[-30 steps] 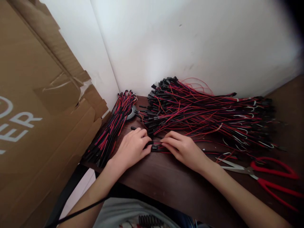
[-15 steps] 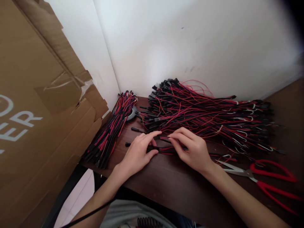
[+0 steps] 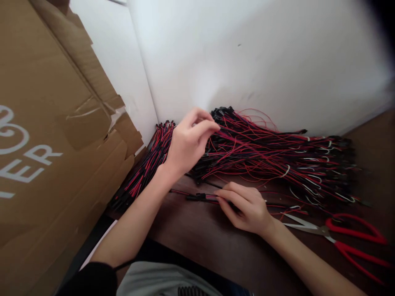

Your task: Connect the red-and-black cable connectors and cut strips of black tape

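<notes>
A big loose pile of red and black wires with black connectors (image 3: 271,152) lies on the dark wooden table (image 3: 222,246) against the white wall. My left hand (image 3: 188,139) is raised over the pile's left end, thumb and fingers pinched at a connector there. My right hand (image 3: 243,205) rests on the table in front of the pile, fingers closed on a small set of wires (image 3: 200,197) that lie flat and point left. A tidy bundle of the same wires (image 3: 145,168) lies at the table's left edge.
Red-handled scissors (image 3: 342,238) lie on the table to the right of my right hand. A large cardboard box (image 3: 52,144) stands close at the left. White walls meet in a corner behind the wires. The table's front edge runs just before my body.
My left hand has let go of the wires on the table and risen up to the left end of the big pile. My right hand stays on the small set of wires.
</notes>
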Action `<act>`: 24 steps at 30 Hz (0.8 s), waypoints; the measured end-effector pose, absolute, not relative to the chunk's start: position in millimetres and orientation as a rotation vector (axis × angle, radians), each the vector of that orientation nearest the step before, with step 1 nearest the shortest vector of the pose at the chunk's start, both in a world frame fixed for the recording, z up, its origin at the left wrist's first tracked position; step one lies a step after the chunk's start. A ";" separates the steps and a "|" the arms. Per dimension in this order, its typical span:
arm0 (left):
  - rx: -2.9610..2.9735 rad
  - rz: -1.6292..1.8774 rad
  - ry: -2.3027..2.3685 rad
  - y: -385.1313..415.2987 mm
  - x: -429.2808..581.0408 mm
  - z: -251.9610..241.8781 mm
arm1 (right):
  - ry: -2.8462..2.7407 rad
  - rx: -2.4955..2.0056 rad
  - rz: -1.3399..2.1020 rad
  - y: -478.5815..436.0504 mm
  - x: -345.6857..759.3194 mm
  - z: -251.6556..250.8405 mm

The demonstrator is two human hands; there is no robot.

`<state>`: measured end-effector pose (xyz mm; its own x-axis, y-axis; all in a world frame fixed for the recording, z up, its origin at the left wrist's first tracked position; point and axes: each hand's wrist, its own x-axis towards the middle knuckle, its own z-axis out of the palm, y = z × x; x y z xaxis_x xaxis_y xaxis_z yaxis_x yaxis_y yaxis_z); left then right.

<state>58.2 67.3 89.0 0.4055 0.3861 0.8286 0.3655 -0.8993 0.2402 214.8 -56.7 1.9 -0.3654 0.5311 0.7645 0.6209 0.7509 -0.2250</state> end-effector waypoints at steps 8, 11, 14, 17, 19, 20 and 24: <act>2.773 1.150 0.926 78.9 42.3 57.7 | -2.095 -0.902 -0.069 -54.4 215.2 -2.1; 2.647 1.243 0.994 40.6 19.8 49.4 | -2.086 -0.953 -0.010 -52.7 213.9 -2.9; 2.579 1.108 0.998 4.9 -4.2 38.9 | -2.002 -1.031 0.080 -51.0 212.3 -2.7; 2.530 1.032 1.038 -15.6 -22.4 26.4 | -1.935 -1.085 0.144 -50.3 208.9 -2.4; 2.530 1.023 1.030 -21.7 -27.5 20.1 | -1.943 -1.100 0.162 -50.9 205.3 -2.5; 2.554 1.005 1.005 -23.2 -27.7 18.0 | -1.957 -1.101 0.168 -51.5 203.4 -2.7; 2.727 0.934 0.835 -23.9 -16.0 15.9 | -1.996 -1.096 0.199 -54.5 198.0 -2.6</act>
<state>-16.0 -23.9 15.9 0.6532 0.5464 0.5242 0.4593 -0.8363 0.2993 198.0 -54.5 -2.6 -0.2753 0.7587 0.5904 0.6275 0.6070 -0.4876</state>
